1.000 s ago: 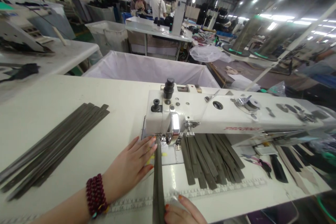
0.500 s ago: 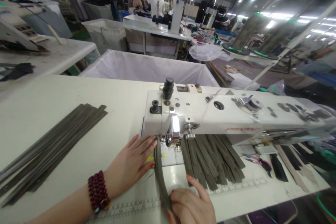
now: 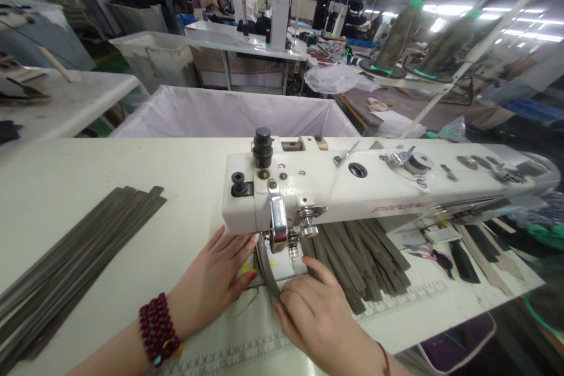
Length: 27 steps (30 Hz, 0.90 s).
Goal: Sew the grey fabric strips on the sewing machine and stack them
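A grey-brown fabric strip (image 3: pixel 265 267) runs from beneath the needle end of a white sewing machine (image 3: pixel 335 188) and curves toward me. My right hand (image 3: pixel 315 311) pinches its near end between thumb and fingers. Flat on the table, with fingers stretched out, my left hand (image 3: pixel 215 276) lies to the left of the strip, its fingertips close to the presser foot area. The machine head partly hides the foot and needle. To the right, a fanned bundle of similar strips (image 3: pixel 361 270) lies under the machine arm.
Another stack of strips (image 3: pixel 83 264) lies on the left of the white table (image 3: pixel 185 158). Pink-handled snips (image 3: pixel 434 258) and dark pieces lie at the right. Ruler markings (image 3: pixel 238 352) run along the front. Behind stands a cloth-lined bin (image 3: pixel 233 111); a person in white (image 3: pixel 244 3) is farther back.
My right hand has moved forward with the strip, closer to the needle, and less of the strip shows. The left hand stays beside it. The whole view has shifted slightly.
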Motion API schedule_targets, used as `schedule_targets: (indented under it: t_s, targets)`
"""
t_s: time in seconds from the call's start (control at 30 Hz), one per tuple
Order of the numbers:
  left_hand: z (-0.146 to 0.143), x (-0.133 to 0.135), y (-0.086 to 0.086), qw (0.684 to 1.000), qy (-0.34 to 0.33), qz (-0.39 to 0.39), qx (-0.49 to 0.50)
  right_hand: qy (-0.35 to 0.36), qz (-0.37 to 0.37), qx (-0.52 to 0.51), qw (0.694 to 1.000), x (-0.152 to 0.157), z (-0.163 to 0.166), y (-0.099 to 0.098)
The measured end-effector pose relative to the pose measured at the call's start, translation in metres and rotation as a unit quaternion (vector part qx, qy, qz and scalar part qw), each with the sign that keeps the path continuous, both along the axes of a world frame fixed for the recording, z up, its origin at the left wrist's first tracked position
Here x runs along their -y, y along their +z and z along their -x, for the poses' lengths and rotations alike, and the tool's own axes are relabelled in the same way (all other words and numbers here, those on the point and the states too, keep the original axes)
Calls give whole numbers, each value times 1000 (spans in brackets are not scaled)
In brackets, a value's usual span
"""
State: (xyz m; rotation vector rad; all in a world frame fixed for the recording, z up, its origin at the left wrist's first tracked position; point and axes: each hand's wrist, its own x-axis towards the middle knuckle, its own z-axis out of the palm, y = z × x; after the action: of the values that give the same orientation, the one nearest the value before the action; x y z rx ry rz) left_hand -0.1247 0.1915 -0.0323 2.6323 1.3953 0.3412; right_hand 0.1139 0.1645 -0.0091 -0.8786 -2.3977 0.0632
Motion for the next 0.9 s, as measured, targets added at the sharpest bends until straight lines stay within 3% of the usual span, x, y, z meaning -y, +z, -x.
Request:
schedule_targets:
  t_s: [0.6, 0.9]
  targets:
    - [2, -11, 5, 999, -20, 28, 25, 24, -87, 183, 979, -47, 26, -9]
    - [0, -11, 10, 999, -11, 48, 16, -7, -138, 193, 971, -58, 39, -12]
